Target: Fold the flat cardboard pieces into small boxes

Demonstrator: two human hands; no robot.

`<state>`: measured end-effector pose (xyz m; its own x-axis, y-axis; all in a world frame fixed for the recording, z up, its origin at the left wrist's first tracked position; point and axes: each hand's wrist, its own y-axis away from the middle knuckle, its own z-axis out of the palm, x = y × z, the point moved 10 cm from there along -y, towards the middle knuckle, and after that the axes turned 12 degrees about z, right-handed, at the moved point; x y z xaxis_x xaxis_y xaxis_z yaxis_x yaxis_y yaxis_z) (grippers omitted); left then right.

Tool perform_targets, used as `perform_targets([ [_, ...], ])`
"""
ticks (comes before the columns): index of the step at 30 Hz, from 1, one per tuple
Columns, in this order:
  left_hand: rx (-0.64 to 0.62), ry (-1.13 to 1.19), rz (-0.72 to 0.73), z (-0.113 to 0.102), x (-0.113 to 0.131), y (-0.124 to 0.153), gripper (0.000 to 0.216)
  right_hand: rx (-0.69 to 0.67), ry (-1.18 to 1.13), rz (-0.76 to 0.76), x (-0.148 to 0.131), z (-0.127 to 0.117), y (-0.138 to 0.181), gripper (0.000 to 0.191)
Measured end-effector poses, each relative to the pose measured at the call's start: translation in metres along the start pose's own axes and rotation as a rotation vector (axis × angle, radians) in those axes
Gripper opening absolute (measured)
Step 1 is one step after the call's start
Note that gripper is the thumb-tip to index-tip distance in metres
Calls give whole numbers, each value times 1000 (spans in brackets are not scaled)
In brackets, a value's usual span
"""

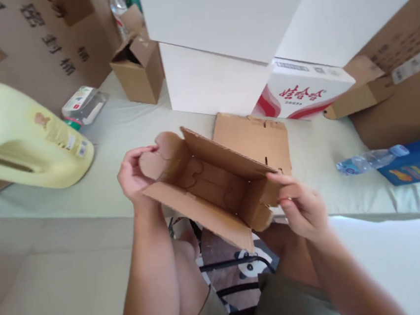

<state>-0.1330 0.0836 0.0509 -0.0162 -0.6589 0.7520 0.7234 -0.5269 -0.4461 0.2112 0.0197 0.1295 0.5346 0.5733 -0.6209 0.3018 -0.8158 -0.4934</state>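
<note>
Between my hands an open brown cardboard box [212, 184] is held up over my lap, tilted, its inside facing me. Its flaps stand out on every side, and interlocked tabs show on its floor. My left hand [133, 172] is closed on the end with the rounded flaps; part of its fingers lies behind the cardboard. At the other end my right hand [302, 205] grips the corner by the end flap, thumb and fingers pinching the edge. Behind the box a flat piece of cardboard [255, 141] with slots lies on the pale cloth.
A large yellow jug [25, 135] stands at left near a clear plastic container [86, 107]. Farther back are a small carton [140, 70], white boxes [217, 77] and a red-and-white box [300, 89]. A plastic bottle [370, 160] lies at right by a blue box [418, 164].
</note>
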Motion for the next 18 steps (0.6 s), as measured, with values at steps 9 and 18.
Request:
perform_targets([
  [9,-225,-41,73,41,15,23,74,192,-185,128,48,34,-15,54],
  [18,-220,-126,194,53,6,28,22,1,-559,231,75,60,8,59],
])
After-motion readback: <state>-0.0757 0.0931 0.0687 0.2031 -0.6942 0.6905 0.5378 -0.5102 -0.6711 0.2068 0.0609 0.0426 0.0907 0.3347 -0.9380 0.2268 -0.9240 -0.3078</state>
